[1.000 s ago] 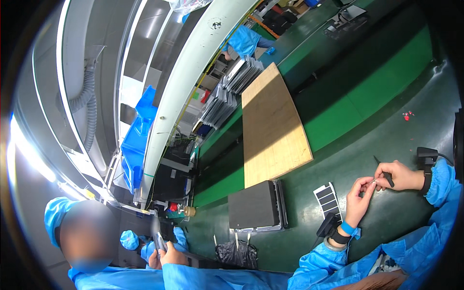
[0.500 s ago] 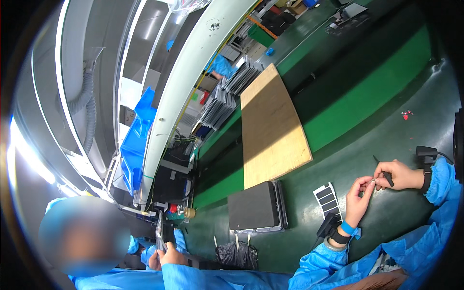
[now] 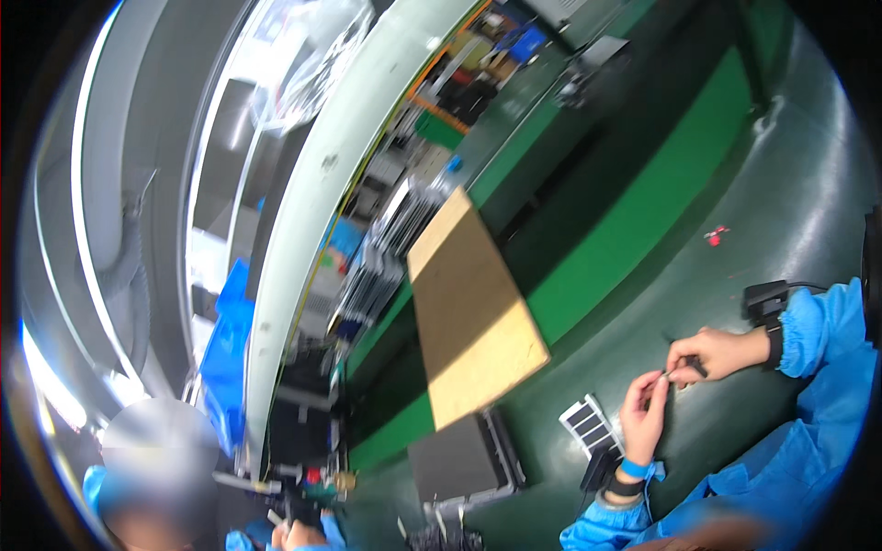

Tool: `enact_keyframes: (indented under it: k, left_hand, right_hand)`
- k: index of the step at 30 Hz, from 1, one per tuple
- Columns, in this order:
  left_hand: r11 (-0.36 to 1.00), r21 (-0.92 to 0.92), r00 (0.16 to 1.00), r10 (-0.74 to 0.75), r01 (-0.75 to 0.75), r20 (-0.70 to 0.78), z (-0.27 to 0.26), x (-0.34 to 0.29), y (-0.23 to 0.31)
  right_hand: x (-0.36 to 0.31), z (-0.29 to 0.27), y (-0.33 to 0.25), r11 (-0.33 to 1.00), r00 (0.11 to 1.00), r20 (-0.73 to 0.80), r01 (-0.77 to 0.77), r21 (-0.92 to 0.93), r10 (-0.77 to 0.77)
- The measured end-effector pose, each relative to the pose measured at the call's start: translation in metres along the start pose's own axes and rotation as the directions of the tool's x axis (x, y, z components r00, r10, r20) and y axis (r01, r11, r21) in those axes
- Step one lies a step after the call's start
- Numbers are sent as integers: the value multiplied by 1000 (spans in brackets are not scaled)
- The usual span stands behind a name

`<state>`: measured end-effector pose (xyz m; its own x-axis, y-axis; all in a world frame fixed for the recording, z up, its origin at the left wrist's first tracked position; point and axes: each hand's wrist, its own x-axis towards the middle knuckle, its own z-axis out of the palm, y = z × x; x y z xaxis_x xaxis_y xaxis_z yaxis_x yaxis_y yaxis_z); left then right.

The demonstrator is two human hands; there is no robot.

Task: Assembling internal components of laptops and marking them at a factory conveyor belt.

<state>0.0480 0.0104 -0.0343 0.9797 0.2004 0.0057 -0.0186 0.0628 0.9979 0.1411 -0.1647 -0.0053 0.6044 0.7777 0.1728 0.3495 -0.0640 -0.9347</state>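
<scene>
My left hand (image 3: pixel 645 415) is closed in a pinch, its fingertips against those of my right hand. Whatever sits between them is too small to make out. My right hand (image 3: pixel 724 354) is closed around a thin black tool (image 3: pixel 698 365), whose dark end shows below the fingers; its kind is unclear. Both hands are over the dark green table. Beside my left wrist lies a white sheet with black rectangular strips (image 3: pixel 590 421). Both wrists carry black straps with a small dark device, and a blue band circles the left one.
A wooden board (image 3: pixel 473 312) lies across the middle. Near it is a black flat-topped stack (image 3: pixel 457 464), with a black plastic bag (image 3: pixel 446 535) below. Small red pieces (image 3: pixel 716 236) lie farther right. At lower left a co-worker's hands (image 3: pixel 299 534) are busy; stacked metallic panels (image 3: pixel 372 280) stand beyond.
The view has swung, so the table's things appear shifted left, the near ones also lower. My hands stay together in the same pinch. The co-worker's hands sit lower in the picture.
</scene>
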Motion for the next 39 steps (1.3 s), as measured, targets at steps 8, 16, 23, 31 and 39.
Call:
enact_keyframes:
  k: [8,16,23,31,39]
  left_hand:
    - [999,34,998,-3,6,-66,2,-17,21]
    - [992,122,998,41,-35,-44,-10,-2,-3]
    - [982,153,994,112,-112,5,1,15,-3]
    - [989,104,994,106,-109,34,6,3,-3]
    - [999,1,994,33,-33,-109,-2,-7,20]
  right_hand:
    - [-2,13,0,999,997,62,-35,12,35]
    - [9,10,16,999,998,42,41,8,-41]
    - [29,22,7,984,981,157,94,150,-118]
    - [5,4,4,992,997,-7,-78,102,79]
    - [12,13,-3,1000,999,34,10,25,-11]
